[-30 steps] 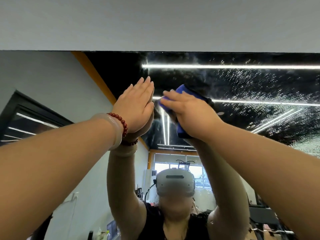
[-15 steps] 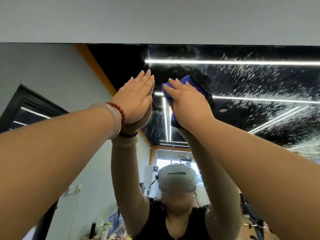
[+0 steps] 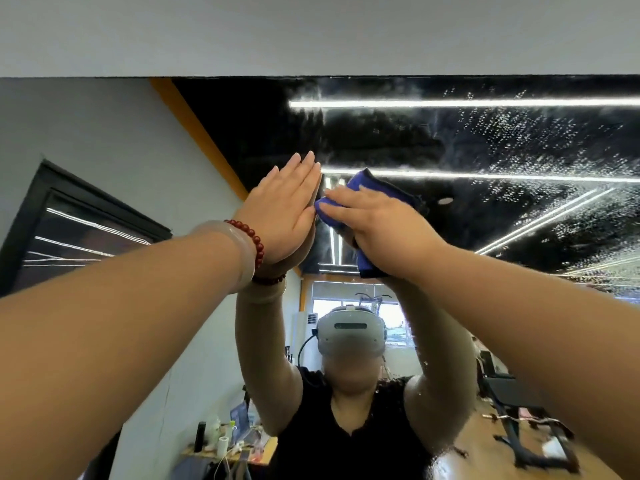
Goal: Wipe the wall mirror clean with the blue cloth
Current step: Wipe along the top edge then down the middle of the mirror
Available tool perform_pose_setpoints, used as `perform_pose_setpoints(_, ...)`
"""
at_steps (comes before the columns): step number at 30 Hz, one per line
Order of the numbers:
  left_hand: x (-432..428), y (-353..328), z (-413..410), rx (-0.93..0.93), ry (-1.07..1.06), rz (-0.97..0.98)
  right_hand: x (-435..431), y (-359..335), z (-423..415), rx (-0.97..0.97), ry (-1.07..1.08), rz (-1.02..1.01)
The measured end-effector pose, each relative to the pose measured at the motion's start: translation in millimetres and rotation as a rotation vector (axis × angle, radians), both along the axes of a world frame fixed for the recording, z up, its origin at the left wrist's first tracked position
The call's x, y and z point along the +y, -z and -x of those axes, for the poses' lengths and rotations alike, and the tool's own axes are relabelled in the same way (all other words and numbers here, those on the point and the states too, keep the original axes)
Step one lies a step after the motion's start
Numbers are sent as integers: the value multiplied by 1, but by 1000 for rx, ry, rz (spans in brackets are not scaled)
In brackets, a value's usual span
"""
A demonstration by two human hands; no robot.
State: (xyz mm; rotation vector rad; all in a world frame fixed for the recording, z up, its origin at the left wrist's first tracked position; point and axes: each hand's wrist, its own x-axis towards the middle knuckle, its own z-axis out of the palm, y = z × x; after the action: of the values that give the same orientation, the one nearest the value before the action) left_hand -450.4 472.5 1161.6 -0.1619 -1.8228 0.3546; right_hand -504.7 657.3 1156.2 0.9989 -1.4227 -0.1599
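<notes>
The wall mirror (image 3: pixel 450 147) fills most of the view, its top edge running under a grey wall band. Fine droplets speckle its upper right part. My right hand (image 3: pixel 377 223) presses the folded blue cloth (image 3: pixel 367 188) flat against the glass near the upper middle, fingers spread over it. My left hand (image 3: pixel 287 209) lies flat on the mirror just left of the cloth, fingers straight and pointing up, holding nothing. A red bead bracelet and a pale bangle sit on that wrist. The cloth's middle is hidden under my right hand.
The grey wall (image 3: pixel 311 32) runs above the mirror's top edge. The glass reflects a person in a headset, a dark ceiling with light strips, a window, and a cluttered desk at the lower left.
My right hand and the cloth have slid left and a little down across the glass, closer to my left hand, which stays flat in place. The camera has tilted slightly.
</notes>
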Motion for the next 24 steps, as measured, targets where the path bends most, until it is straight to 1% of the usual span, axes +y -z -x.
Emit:
perform_pose_setpoints(1, -1, 0, 1, 3, -2, 5, 5, -4, -2, -27, -9, 22)
perform_pose_setpoints(4, -4, 0, 3, 19, -20, 28, 18, -13, 4, -64, -17, 296)
perform_pose_setpoints(5, -5, 1, 4, 31, -18, 29, 15, -9, 3, -53, -26, 339)
perform_pose_setpoints(6, -5, 2, 5, 45, -14, 29, 9, -1, 2, -35, -56, 288)
perform_pose_setpoints(8, -6, 2, 7, 69, -5, 31, 0, 15, 9, 51, -66, 66)
perform_pose_setpoints(9, -6, 3, 8, 78, -5, 31, 1, 18, 8, 61, -48, -18)
perform_pose_setpoints(10, -6, 3, 8, 85, -8, 31, 4, 16, 7, 70, -31, -47)
perform_pose_setpoints(11, -7, 3, 9, 89, -9, 34, 6, 11, 4, 59, -24, -7)
perform_pose_setpoints(14, -8, 4, 8, 91, 9, 42, 11, 5, -2, -27, -53, 312)
perform_pose_setpoints(15, -8, 4, 8, 92, 13, 42, 7, 8, -5, -28, -48, 348)
perform_pose_setpoints(16, -8, 4, 8, 91, 15, 44, 2, 14, -3, 5, -50, 302)
perform_pose_setpoints(18, -8, 4, 8, 94, 17, 46, -5, 26, 1, 57, -42, 70)
perform_pose_setpoints(19, -8, 5, 8, 96, 18, 43, -4, 26, 1, 70, -35, -10)
perform_pose_setpoints(20, -8, 4, 8, 95, 20, 40, -1, 22, -1, 88, -20, -26)
perform_pose_setpoints(21, -8, 4, 8, 91, 23, 39, 2, 17, -4, 73, -13, 20)
perform_pose_setpoints(24, -10, 1, 2, 42, 63, 38, 4, 9, -13, -40, -26, 358)
